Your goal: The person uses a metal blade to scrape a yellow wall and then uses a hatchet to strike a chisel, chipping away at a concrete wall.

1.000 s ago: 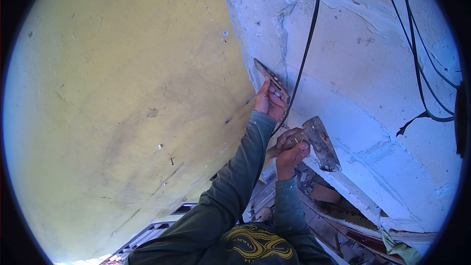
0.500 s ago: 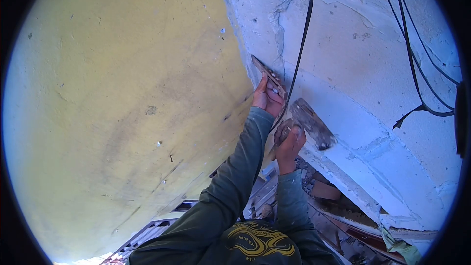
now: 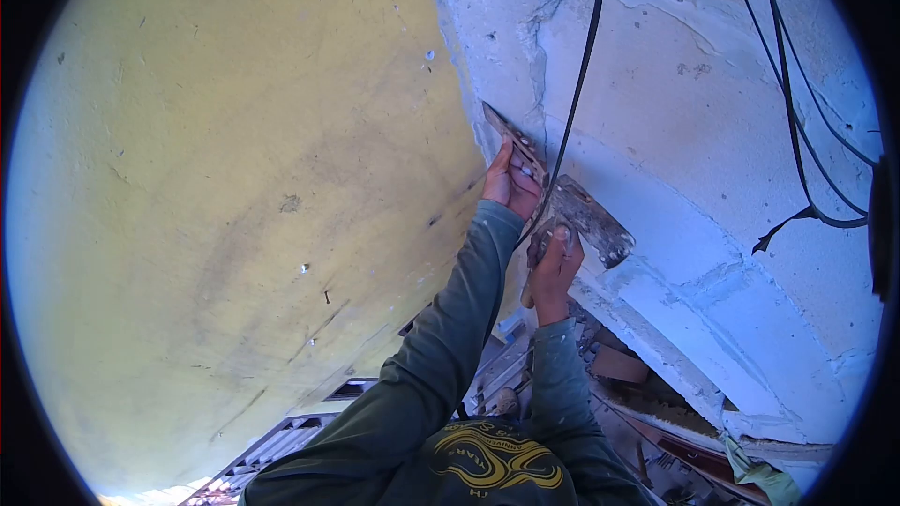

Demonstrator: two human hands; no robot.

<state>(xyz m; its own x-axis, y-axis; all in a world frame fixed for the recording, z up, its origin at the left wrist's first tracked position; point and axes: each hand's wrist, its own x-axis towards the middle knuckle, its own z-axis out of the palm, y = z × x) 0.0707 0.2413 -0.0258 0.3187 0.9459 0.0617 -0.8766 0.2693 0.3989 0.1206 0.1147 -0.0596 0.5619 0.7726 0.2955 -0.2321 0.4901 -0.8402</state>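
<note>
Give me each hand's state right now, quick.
Left hand: closed, holding the chisel.
Right hand: closed, holding the hammer.

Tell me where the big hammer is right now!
The hammer is just right of the middle in the head view, held in the right hand, its head close to the lower end of the chisel in the left hand.

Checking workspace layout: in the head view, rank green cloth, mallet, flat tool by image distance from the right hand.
1. Mallet: in the right hand.
2. Flat tool: up-left, in the left hand.
3. Green cloth: lower right of frame.
</note>
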